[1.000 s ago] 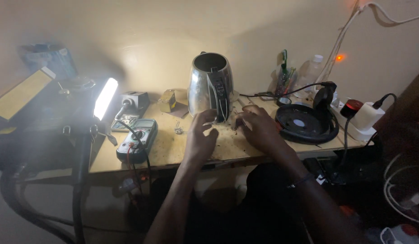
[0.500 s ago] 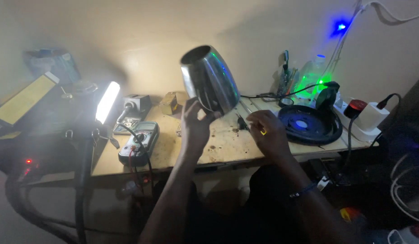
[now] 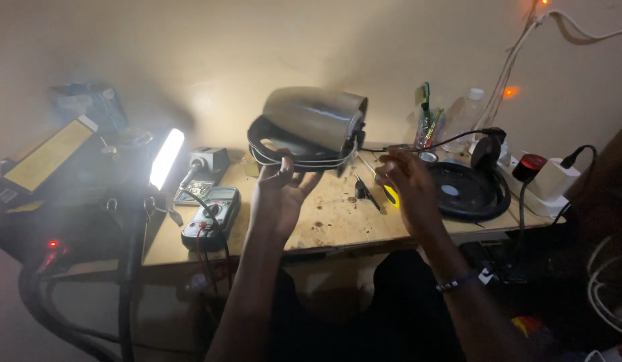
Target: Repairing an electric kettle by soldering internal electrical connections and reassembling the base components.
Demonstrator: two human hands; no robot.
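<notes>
My left hand (image 3: 281, 193) is raised palm up and grips a stainless steel electric kettle (image 3: 316, 119) by its black handle. The kettle is tipped on its side above the wooden table (image 3: 324, 224), with its base pointing right. To its right, my right hand (image 3: 409, 189) hovers just above the table with its fingers curled around a small yellow-handled tool (image 3: 390, 195). A thin dark screwdriver (image 3: 363, 191) lies on the table between my two hands.
The kettle's round black power base (image 3: 466, 193) sits at the right, beside a white power strip (image 3: 545, 184) with plugs. A multimeter (image 3: 212, 218) and a bright bar lamp (image 3: 166, 158) are at the left. A tool cup (image 3: 426, 127) and a plastic bottle (image 3: 464, 121) stand at the back.
My left hand lifted the kettle off the table and tipped it from upright onto its side. My right hand came off the kettle and moved right, now holding the yellow-handled tool.
</notes>
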